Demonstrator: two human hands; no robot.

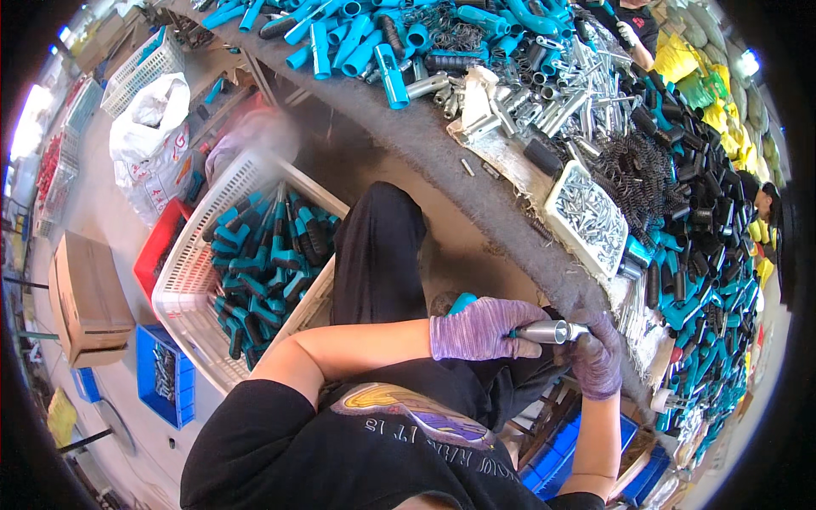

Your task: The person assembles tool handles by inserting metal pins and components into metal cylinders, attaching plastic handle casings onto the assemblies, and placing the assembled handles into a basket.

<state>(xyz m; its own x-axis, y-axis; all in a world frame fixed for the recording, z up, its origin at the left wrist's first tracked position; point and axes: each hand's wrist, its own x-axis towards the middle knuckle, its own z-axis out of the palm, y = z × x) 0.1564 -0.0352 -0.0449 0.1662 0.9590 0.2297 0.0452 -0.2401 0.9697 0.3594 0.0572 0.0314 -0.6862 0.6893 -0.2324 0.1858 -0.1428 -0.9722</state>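
My left hand [478, 330], in a purple-grey knit glove, is closed around a tool with a shiny metal tube [544, 331] that points to the right. A rounded teal end [461, 303] shows behind that glove, apparently part of the same tool. My right hand [598, 357], gloved too, pinches a small silver metal piece [577, 331] at the tube's open end. Its fingertips are partly hidden, and I cannot tell whether the piece sits inside the tube. Both hands are over my lap, beside the bench edge.
The bench [442, 166] curves along my right, heaped with teal handles [393, 76], black springs [633, 174] and metal tubes. A white tray [557, 217] holds small metal pins. Left of my knee stands a white crate [183, 272] of teal-and-black tools. Blue bins [174, 412] and a carton [89, 297] are farther left.
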